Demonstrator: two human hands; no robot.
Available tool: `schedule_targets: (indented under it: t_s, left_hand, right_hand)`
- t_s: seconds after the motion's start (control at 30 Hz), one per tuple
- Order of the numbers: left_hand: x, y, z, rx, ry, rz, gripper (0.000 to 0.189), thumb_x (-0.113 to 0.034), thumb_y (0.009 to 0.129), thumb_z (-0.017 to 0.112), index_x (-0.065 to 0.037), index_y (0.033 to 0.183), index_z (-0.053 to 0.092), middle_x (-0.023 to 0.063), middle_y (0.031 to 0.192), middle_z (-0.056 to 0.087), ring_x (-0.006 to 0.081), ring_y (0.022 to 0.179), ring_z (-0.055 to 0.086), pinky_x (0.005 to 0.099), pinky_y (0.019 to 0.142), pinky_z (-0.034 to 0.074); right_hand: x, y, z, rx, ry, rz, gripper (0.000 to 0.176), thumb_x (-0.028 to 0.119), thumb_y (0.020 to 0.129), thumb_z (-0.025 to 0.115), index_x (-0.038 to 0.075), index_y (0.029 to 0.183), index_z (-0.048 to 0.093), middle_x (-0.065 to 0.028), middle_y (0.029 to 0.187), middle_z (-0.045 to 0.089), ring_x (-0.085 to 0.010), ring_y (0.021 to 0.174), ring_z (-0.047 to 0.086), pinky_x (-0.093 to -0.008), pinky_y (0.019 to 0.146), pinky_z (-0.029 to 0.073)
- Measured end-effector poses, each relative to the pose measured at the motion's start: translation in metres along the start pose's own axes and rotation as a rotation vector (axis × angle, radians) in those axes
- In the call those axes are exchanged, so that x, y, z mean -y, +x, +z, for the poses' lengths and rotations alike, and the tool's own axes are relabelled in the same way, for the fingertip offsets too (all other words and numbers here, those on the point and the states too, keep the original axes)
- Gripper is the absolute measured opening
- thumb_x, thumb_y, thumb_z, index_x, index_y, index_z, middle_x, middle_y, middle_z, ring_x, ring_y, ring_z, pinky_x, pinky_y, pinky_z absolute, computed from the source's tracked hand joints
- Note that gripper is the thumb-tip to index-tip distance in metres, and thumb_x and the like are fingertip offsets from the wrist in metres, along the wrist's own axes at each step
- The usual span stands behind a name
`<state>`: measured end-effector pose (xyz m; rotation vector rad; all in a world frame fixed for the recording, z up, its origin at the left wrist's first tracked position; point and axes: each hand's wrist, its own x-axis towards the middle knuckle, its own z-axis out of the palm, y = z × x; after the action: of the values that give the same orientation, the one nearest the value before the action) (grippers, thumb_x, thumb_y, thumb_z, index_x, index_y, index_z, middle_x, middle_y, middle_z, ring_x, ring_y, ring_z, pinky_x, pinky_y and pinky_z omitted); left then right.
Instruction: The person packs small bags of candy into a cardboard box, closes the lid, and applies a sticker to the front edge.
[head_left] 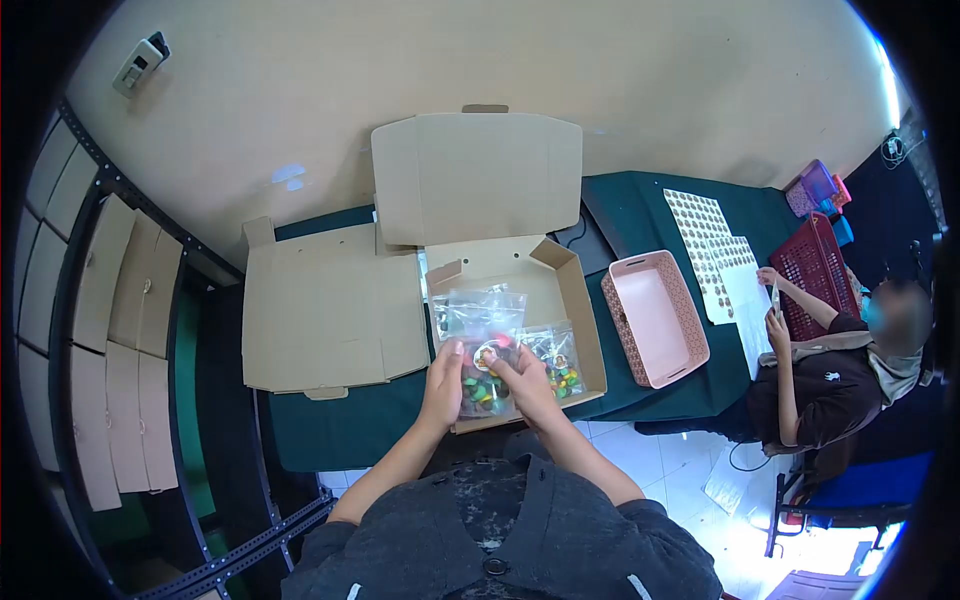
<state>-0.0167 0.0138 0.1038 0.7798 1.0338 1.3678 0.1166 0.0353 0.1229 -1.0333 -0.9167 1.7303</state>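
A clear zip bag of colourful candies (485, 398) with a round sticker on its front is held up between my two hands. My left hand (440, 388) grips its left edge, thumb on the front. On the right side my right hand (531, 388) holds the same bag, its thumb by the sticker. Beneath and behind it is an open cardboard box (577, 310) with its lid raised. Another candy bag (566, 378) lies inside the box, right of my right hand. Clear plastic of what seems to be another bag shows behind the held one.
A flattened cardboard box (330, 310) lies left on the green cloth (310, 435). To the right are a pink basket (655, 320), sticker sheets (700, 225) and a dark red basket (808, 262). A co-worker (830, 370) sits at far right. Shelved boxes (120, 300) stand left.
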Motion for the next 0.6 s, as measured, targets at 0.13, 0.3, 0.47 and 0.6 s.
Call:
schedule_targets:
  t_s: [0.13,0.3,0.47,0.6]
  left_hand:
    - [-0.015,-0.005,0.016,0.100,0.148,0.087,0.028,-0.007,0.087,0.057,0.000,0.112,0.046,0.0051,0.096,0.055,0.0081,0.090,0.051,0.0237,0.077,0.044]
    - [-0.006,-0.003,0.007,0.225,0.212,0.102,0.038,-0.003,0.082,0.061,-0.003,0.116,0.043,0.0076,0.100,0.055,0.0103,0.091,0.054,0.0238,0.075,0.047]
    - [-0.007,-0.004,0.013,0.122,0.076,-0.003,0.042,-0.003,0.081,0.062,-0.003,0.117,0.041,0.0066,0.099,0.055,0.0086,0.087,0.055,0.0211,0.070,0.046]
    - [-0.003,-0.004,0.014,0.119,0.201,0.061,0.039,-0.006,0.083,0.061,-0.003,0.117,0.042,0.0070,0.099,0.055,0.0091,0.085,0.055,0.0215,0.071,0.046]
  right_hand:
    - [0.004,0.003,-0.008,0.003,-0.102,0.088,0.015,0.013,0.087,0.057,0.003,0.097,0.057,-0.0008,0.084,0.062,-0.0048,0.074,0.054,-0.0189,0.065,0.042]
    - [0.003,0.005,-0.008,-0.040,0.071,0.049,0.013,0.013,0.086,0.058,0.002,0.094,0.058,-0.0024,0.084,0.062,-0.0066,0.075,0.055,-0.0214,0.069,0.042]
    - [0.009,0.002,-0.001,-0.007,-0.029,0.009,0.015,0.015,0.086,0.058,0.002,0.095,0.058,-0.0034,0.088,0.062,-0.0086,0.076,0.056,-0.0222,0.070,0.042]
    - [0.000,0.008,-0.011,-0.051,0.081,0.070,0.021,0.015,0.086,0.058,0.001,0.101,0.056,-0.0047,0.092,0.061,-0.0099,0.085,0.056,-0.0226,0.076,0.042]
